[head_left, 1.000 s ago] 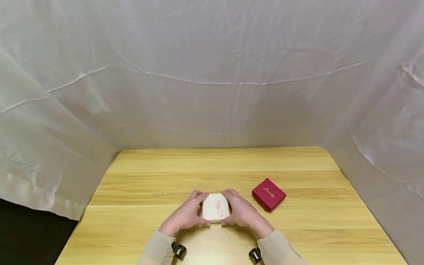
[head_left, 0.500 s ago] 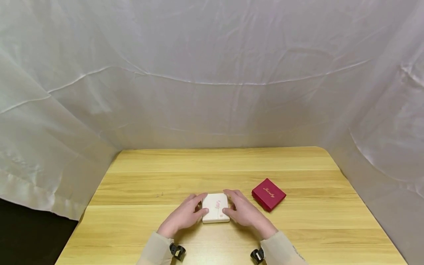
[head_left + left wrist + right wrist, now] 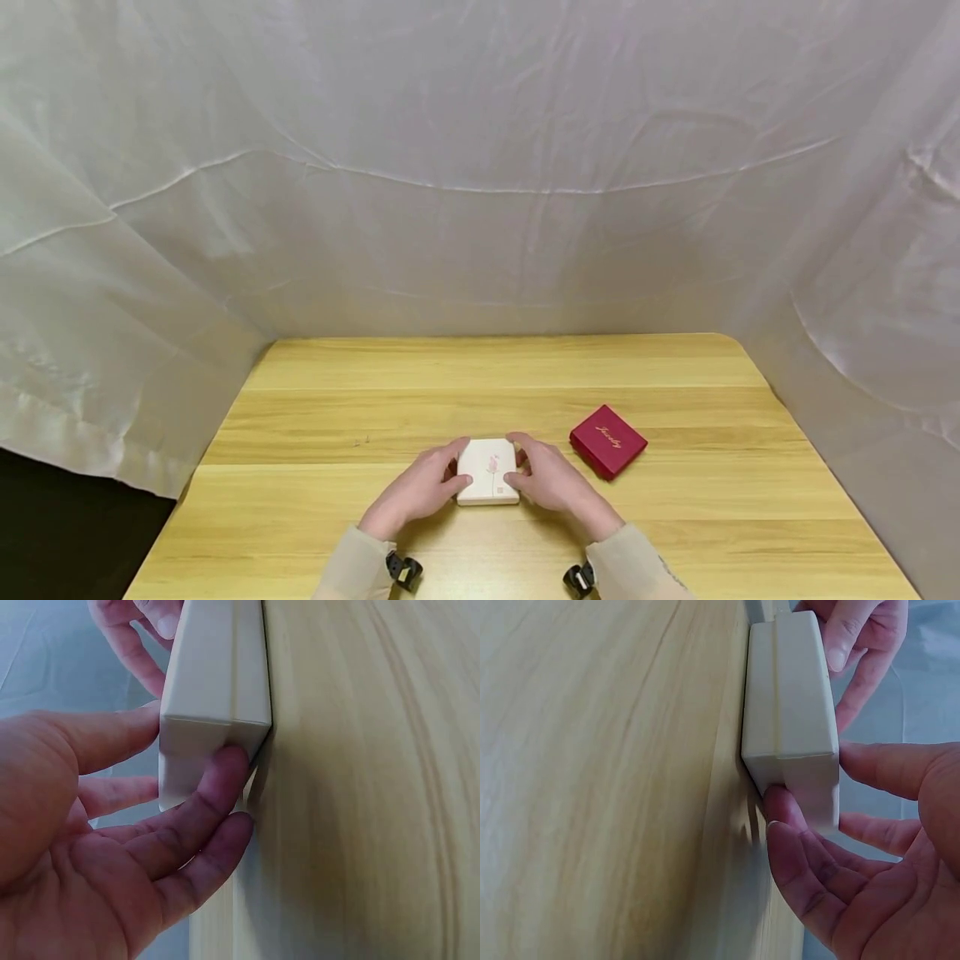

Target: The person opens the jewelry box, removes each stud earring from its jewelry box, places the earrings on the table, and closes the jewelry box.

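Observation:
A small white gift box (image 3: 483, 471) with a pink flower printed on its lid sits flat at the front middle of the wooden table. My left hand (image 3: 422, 487) grips its left side, thumb on the top edge and curled fingers against the side. On the opposite side, my right hand (image 3: 553, 482) holds it the same way. A thin seam between lid and base runs around the white box (image 3: 206, 675) in the left wrist view. Seen from the right wrist, the fingertips (image 3: 781, 806) press low on its side, close to the tabletop.
A dark red box (image 3: 609, 442) with gold "Jewelry" lettering lies turned at an angle, behind and right of my right hand. The wooden table (image 3: 337, 400) is enclosed by pale grey cloth (image 3: 480, 250) at the back and both sides.
Both thumbs have shifted from the white box's front corners up onto its top side edges. The white box and the red box have stayed in place.

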Demonstrator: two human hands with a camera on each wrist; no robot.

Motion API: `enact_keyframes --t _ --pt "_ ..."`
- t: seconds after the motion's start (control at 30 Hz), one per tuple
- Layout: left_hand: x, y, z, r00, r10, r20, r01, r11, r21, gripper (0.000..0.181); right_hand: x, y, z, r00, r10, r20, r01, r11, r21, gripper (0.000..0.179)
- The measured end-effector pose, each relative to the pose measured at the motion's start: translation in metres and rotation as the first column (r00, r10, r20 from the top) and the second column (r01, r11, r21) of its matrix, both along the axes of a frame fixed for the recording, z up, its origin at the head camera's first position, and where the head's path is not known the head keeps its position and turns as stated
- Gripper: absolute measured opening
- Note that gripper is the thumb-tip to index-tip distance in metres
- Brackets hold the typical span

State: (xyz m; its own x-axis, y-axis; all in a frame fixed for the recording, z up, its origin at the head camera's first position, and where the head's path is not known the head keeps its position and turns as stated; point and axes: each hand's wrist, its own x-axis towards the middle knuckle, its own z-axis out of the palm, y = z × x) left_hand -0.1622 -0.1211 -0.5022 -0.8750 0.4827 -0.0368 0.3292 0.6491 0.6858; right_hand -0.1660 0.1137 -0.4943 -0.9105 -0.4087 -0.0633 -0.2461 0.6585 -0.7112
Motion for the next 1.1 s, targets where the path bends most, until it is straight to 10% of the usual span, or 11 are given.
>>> enact_keyframes --t 0.67,1.1 --pt "0.007 -0.045 0.006 0.996 0.091 0.022 -0.092 0.995 0.037 0.058 0.004 -0.052 0.0 1.0 0.025 -0.002 -0.025 0.998 -0.058 0.056" --pt "0.022 -0.081 0.009 0.942 0.323 0.095 -0.329 0.942 0.059 0.048 0.007 -0.097 0.0 0.998 0.048 0.036 -0.043 0.993 -0.108 0.047"
